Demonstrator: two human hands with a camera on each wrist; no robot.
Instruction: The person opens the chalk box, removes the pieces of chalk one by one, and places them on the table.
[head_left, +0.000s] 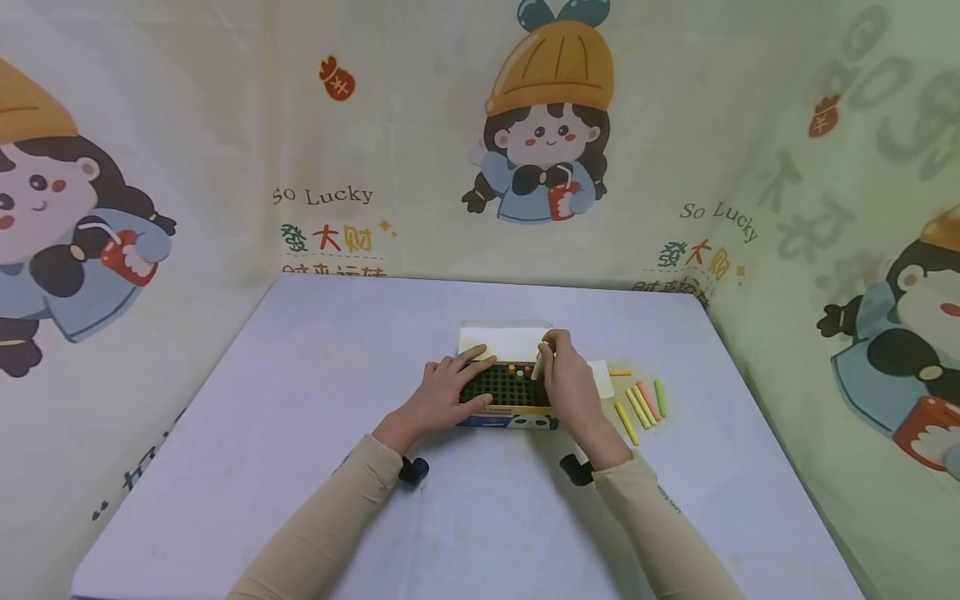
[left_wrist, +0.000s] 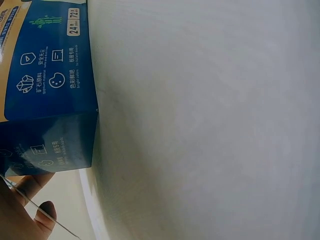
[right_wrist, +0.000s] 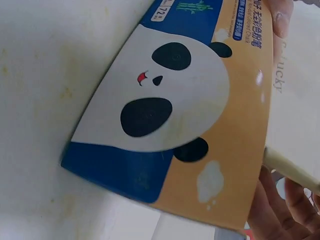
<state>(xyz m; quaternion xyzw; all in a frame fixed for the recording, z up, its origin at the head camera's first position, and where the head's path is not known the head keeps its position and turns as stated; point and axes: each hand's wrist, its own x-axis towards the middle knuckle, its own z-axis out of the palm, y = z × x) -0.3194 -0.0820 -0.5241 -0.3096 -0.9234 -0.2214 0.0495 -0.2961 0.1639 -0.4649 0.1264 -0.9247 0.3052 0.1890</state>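
Note:
An open chalk box, blue and tan with a panda face on its front, stands mid-table with a black holed insert inside. A few chalk ends, orange and pale, show in its back holes. My left hand rests over the box's left end, fingers spread across the top and thumb along the front edge. Above the right part of the holes, my right hand pinches a pale yellowish chalk stick that points downward. The panda front fills much of the right wrist view.
Loose chalk sticks lie right of the box: several yellow ones, a pink one and a green one. The raised white lid stands behind the holes, and a white side flap sticks out at the right.

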